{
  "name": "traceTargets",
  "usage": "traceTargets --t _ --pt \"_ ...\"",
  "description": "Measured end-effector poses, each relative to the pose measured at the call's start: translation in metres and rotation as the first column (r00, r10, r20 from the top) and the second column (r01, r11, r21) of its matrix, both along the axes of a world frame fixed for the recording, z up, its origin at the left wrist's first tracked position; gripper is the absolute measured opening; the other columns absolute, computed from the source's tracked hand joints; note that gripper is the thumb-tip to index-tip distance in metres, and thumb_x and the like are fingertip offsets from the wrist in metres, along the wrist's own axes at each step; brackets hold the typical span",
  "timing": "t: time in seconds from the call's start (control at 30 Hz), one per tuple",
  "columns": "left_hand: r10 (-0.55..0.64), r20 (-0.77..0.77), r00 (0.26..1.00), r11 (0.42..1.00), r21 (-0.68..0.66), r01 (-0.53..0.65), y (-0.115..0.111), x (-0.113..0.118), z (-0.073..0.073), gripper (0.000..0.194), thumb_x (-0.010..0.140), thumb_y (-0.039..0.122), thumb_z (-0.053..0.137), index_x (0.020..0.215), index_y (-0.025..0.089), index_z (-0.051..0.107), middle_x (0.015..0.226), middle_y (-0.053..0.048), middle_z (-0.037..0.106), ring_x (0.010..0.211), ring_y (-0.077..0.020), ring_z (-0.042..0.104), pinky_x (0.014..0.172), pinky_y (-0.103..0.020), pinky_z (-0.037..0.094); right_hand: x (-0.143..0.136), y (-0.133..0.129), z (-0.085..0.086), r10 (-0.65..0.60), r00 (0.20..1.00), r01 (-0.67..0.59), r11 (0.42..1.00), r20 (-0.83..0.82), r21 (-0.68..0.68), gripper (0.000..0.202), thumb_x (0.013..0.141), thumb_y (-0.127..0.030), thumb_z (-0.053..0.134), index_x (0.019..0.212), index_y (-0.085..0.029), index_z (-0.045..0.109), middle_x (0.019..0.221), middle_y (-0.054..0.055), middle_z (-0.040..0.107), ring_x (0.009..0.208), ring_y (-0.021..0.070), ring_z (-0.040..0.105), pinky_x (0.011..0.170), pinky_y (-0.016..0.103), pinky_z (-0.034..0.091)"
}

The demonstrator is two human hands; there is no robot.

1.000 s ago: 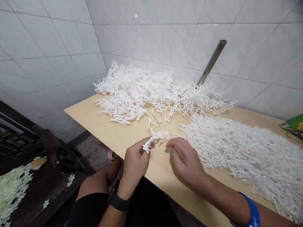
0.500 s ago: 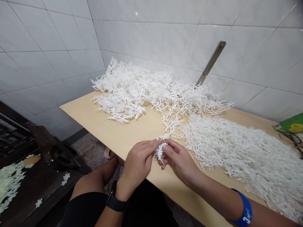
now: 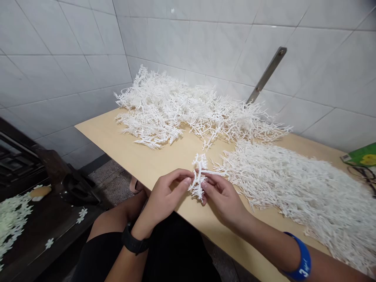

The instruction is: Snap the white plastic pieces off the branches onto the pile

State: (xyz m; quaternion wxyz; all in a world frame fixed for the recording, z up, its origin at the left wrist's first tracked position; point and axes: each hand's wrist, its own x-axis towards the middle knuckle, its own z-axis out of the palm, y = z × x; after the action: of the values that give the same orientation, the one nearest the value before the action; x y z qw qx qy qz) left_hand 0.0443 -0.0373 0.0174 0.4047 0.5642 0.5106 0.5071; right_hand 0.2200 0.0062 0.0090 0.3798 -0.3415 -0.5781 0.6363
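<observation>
Between my two hands, over the front edge of the board, is a white branching plastic sprig (image 3: 198, 178) with fine spiky tips. My left hand (image 3: 170, 192) pinches its left side between thumb and fingers. Gripping its lower right part is my right hand (image 3: 221, 196), thumb on top, the other fingers partly hidden behind. One stem of the sprig points right, toward the near end of a flat heap of white sprigs (image 3: 293, 192). Farther back lies a looser, tangled pile of white sprigs (image 3: 182, 105).
A tan board (image 3: 117, 133) forms the work surface against a tiled wall. A metal bracket (image 3: 266, 76) slants up at the back. Glasses (image 3: 362, 174) and a green packet (image 3: 361, 156) lie at the far right. At left, a dark wooden seat (image 3: 67, 231) holds pale flower pieces (image 3: 13, 219).
The sprig has been turned and spread; its stem now points right instead of away toward the pile. My left hand has drawn back slightly left, with its thumb now on the sprig's edge.
</observation>
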Motion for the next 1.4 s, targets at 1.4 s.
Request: traceTargets --t 1.4 --pt "-0.238 0.218 0.946 0.958 0.214 0.192 -0.039 -0.016 0.023 0.012 0.088 0.025 0.064 0.077 0.021 0.062 0.075 -0.004 0.061 0.072 -0.0175 0.058 0.067 -0.028 0.047 0.008 -0.04 0.085 -0.195 0.843 -0.42 0.346 0.502 0.839 0.021 0.095 -0.018 0.049 0.078 -0.022 0.06 0.07 0.002 0.06 0.063 0.0147 0.048 0.063 0.03 0.038"
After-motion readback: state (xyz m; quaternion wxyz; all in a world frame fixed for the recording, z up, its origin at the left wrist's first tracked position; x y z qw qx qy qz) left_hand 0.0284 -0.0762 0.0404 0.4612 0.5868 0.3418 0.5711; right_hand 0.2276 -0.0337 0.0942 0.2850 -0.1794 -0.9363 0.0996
